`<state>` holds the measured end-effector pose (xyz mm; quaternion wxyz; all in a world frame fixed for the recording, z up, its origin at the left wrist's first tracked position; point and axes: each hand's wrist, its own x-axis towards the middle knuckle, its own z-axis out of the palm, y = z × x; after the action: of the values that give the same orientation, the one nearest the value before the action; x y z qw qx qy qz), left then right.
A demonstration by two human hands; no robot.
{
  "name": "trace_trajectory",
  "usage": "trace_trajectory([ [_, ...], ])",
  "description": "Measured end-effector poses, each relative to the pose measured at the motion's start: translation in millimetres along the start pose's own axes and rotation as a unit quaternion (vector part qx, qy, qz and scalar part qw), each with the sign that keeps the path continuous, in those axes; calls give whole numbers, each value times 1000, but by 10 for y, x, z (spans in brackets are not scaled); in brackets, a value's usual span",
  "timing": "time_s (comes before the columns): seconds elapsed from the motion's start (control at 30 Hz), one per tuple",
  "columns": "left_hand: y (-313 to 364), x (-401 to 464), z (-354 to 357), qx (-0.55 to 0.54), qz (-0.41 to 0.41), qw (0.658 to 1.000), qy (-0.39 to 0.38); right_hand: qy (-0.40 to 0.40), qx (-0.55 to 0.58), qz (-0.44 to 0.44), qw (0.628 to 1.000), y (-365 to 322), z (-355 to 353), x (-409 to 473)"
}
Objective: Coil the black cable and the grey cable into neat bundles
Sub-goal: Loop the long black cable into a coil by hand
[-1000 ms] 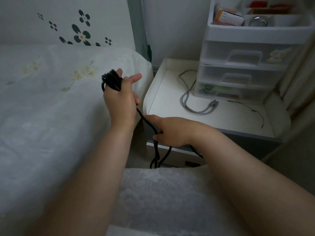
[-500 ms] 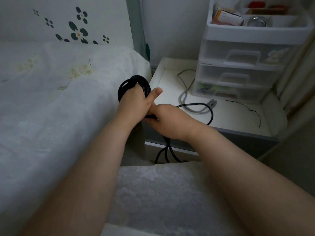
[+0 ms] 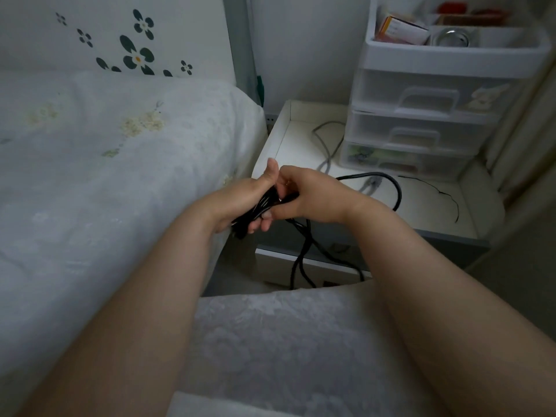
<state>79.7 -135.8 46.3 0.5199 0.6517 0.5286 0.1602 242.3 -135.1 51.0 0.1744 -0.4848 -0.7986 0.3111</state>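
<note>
Both hands meet over the gap between the bed [image 3: 90, 182] and the white tabletop [image 3: 421, 206]. The left hand [image 3: 240, 203] has its fingers [image 3: 259, 225] curled around a bundle of the black cable [image 3: 264, 204], thumb raised. The right hand [image 3: 310, 197] pinches the same cable just beside the left fingers, touching the bundle. From the fingers a loose loop arcs right over the tabletop, and other strands hang below them toward the floor. The grey cable [image 3: 329, 145] lies uncoiled on the tabletop beyond the fingers, next to the plastic drawer unit [image 3: 421, 115].
</note>
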Motion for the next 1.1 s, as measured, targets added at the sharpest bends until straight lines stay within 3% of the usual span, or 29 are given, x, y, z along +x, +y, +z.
trace_trajectory([
  [0.17,-88,-30,-86,-26,35,992,-119,-24,52,-2,998,87,-39,58],
  [0.37,-66,-13,-49,34,-2,996,-80,-44,33,-5,998,104,-12,79],
  [0.53,-10,-17,6,124,-14,989,-76,-65,82,-18,994,103,-18,45],
  [0.7,46,-2,52,141,54,986,67,-21,110,-10,994,189,-93,50],
  [0.77,65,-36,28,118,86,985,88,-2,122,1,993,256,-128,63],
  [0.9,86,-143,-39,-75,141,974,160,20,90,51,994,417,-238,58],
  [1.0,57,-136,-68,-197,144,934,259,-66,20,92,993,473,-198,53],
  [1.07,25,-94,-80,-142,121,933,307,-74,-8,89,993,439,-108,72],
  [1.1,-4,-55,-100,-85,109,935,326,-26,0,69,997,380,-75,74],
])
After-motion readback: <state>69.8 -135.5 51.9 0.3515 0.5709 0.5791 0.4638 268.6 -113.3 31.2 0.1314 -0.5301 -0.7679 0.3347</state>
